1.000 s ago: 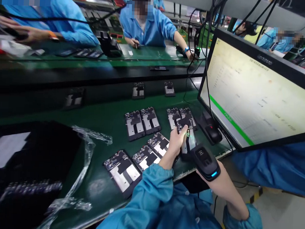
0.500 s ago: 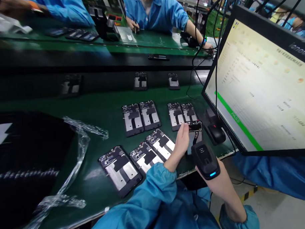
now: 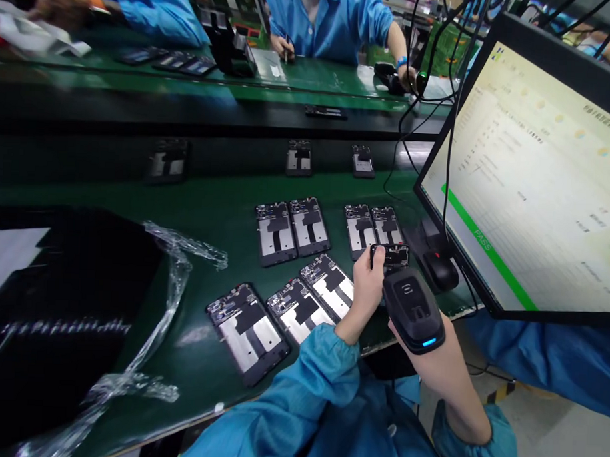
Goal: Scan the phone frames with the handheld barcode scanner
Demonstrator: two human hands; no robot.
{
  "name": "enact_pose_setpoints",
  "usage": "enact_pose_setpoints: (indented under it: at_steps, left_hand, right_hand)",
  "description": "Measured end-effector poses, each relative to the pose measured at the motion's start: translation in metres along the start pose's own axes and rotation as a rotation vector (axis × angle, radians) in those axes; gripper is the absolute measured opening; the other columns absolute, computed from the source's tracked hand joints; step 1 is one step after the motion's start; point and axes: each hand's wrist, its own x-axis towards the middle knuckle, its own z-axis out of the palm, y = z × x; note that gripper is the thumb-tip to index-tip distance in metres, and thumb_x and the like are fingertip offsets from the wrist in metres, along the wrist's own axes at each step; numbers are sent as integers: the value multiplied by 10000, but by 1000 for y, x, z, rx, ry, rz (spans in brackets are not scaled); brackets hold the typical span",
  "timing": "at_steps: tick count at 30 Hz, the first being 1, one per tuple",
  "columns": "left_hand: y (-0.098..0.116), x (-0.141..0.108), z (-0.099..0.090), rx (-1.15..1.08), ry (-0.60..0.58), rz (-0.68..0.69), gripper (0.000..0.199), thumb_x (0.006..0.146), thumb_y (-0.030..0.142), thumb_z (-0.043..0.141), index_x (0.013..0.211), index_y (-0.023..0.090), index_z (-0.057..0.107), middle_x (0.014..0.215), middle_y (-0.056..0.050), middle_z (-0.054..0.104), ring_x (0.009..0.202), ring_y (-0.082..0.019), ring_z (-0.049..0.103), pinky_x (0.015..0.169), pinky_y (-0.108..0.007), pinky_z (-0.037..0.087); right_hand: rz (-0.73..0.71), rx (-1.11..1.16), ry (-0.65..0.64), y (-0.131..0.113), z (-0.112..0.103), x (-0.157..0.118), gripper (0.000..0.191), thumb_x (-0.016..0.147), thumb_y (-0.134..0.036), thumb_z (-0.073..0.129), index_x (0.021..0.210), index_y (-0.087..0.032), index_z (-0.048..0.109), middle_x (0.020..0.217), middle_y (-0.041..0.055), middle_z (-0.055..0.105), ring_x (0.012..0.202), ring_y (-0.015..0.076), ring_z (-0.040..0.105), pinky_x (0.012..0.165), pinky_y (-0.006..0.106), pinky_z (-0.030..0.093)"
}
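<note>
My left hand (image 3: pixel 369 284) grips an opened phone body (image 3: pixel 397 256) by its left edge, thumb on top near the circuit board. My right hand (image 3: pixel 405 345) is closed around a black handheld scanner (image 3: pixel 413 309) with a lit blue light; the scanner hides most of its fingers and the lower part of the held phone. Left of my hands, a phone body (image 3: pixel 248 334) lies at the table's front, beside two more (image 3: pixel 302 312) that are set at a slant. Farther back, pairs of phone bodies (image 3: pixel 310 227) rest side by side.
A monitor (image 3: pixel 526 196) showing a green PASS bar stands at the right, with a mouse (image 3: pixel 441 270) beside it and cables hanging in front. Clear plastic wrap (image 3: pixel 170 297) and a black sheet (image 3: pixel 73 267) cover the left. Across the table, other people in blue work.
The held phone body now looks more tilted, and my left thumb lies over its edge. The view has shifted, so the table's contents appear slightly farther right.
</note>
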Motion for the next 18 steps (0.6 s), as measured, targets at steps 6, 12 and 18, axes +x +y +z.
enact_pose_setpoints:
  at_steps: [6,12,18]
  left_hand:
    - [7,-5,-4,63,79,80,351,931,441,493,675,202,460,640,19,478,611,-129,414,599,-240,332]
    - [8,-10,-2,112,80,112,340,907,424,526,659,210,433,623,25,453,600,-134,395,604,-254,297]
    - [10,-15,3,140,89,173,301,912,394,520,689,216,425,626,29,440,602,-136,384,612,-257,292]
  right_hand:
    - [72,-12,-13,-10,-11,-9,303,752,-341,766,990,-178,674,891,84,763,824,262,716,752,364,588]
    - [90,-33,-9,-11,-19,-16,370,726,-419,781,978,-171,676,789,79,744,788,274,704,705,381,589]
    - [68,-20,29,-9,-28,-25,311,750,-489,749,789,-187,682,637,50,699,686,246,691,630,347,582]
